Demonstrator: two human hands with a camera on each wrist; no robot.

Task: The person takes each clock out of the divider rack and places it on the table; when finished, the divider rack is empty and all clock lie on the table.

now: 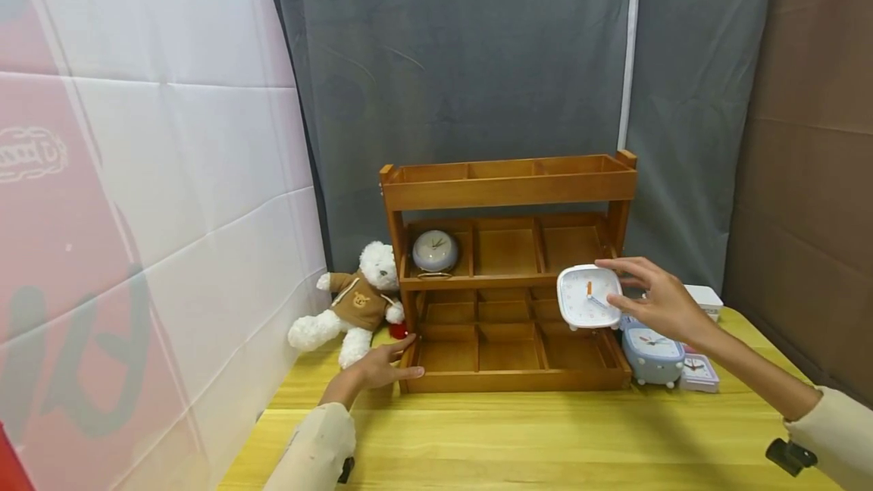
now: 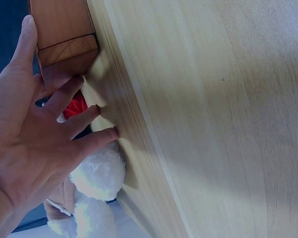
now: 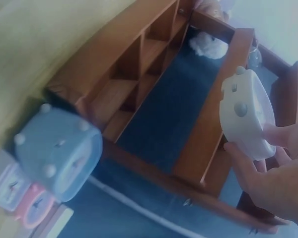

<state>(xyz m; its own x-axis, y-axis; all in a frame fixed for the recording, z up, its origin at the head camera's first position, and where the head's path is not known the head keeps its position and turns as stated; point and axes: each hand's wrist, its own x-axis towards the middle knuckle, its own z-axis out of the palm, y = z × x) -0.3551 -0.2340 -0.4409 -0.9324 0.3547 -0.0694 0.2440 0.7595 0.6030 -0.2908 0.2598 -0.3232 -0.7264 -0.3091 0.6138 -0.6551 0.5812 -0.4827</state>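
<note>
In the head view my right hand [image 1: 658, 298] pinches a white alarm clock [image 1: 580, 298] by its right edge, thumb against fingers. The clock is in the air before the right part of a brown wooden shelf [image 1: 511, 382], dial towards me. Its side with small round feet shows in the right wrist view, where the clock [image 3: 241, 111] is between thumb and fingers. My left hand [image 1: 375, 368] holds the shelf's lower left front corner. In the left wrist view the thumb lies on one side of the wood [image 2: 64, 27], other fingers spread beyond it.
A round clock [image 1: 435, 250] stands in the shelf's middle-tier left compartment. A white teddy bear [image 1: 361, 300] in a brown top leans left of the shelf. On the right are a blue clock [image 1: 655, 354], a lilac clock [image 1: 699, 374] and a white box-like thing [image 1: 704, 298].
</note>
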